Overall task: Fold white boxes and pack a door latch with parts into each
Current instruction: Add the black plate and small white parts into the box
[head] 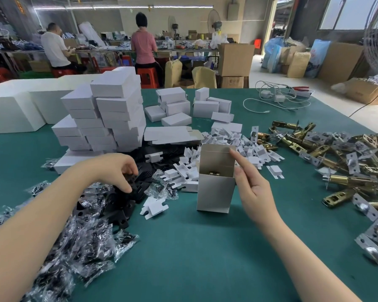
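An open white box (214,192) stands upright on the green table (183,258), its top flap raised, with a brass latch end (214,172) showing inside. My right hand (252,188) holds the box's right side, its forefinger stretched up to the flap. My left hand (120,171) reaches into the pile of black plates (118,205) and pinches one with curled fingers. Small bags of screws (79,247) lie under my left forearm. White card inserts (205,162) are heaped behind the box. Brass door latches (336,162) cover the right side.
A tall stack of closed white boxes (105,114) stands at the back left, with flat box blanks (170,134) beside it and more folded boxes (183,107) behind. White cables (277,97) lie at the far right. Two people work at a distant bench.
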Demonstrator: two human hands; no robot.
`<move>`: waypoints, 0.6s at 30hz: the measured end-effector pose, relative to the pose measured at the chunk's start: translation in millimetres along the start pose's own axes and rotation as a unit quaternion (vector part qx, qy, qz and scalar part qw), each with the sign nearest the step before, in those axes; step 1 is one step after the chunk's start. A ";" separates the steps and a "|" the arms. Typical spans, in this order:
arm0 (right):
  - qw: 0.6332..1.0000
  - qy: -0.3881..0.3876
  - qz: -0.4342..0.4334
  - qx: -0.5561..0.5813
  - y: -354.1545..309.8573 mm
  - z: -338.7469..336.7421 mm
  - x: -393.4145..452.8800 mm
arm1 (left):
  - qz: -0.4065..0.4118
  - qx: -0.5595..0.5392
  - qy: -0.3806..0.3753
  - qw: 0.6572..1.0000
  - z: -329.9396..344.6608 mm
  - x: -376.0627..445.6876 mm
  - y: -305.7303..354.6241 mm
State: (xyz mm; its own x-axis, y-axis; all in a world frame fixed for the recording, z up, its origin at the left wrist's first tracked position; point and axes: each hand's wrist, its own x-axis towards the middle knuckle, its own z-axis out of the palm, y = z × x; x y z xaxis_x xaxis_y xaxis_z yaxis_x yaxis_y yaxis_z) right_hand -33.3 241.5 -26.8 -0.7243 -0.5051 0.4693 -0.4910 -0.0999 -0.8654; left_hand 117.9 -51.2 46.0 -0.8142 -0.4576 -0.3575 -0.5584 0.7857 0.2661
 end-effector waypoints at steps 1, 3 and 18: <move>1.000 0.000 0.000 0.000 0.0 0.1 -0.1 | 0.008 -0.033 0.023 0.999 -1.5 -0.5 -0.6; 1.000 0.001 0.002 0.003 0.0 0.2 -0.2 | 0.022 -0.163 0.080 0.983 -2.6 -1.6 2.3; 1.000 0.002 -0.003 0.005 -1.2 -0.1 -0.9 | 0.086 -0.606 -0.015 0.791 -1.6 -11.9 30.3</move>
State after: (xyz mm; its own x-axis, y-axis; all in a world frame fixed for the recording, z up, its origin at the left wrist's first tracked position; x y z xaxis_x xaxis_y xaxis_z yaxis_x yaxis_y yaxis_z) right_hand -32.1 242.2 -26.2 -0.7233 -0.5015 0.4748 -0.4901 -0.1117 -0.8645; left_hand 110.4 -22.6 59.7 -0.9001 -0.3640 -0.2393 -0.1971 -0.1494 0.9689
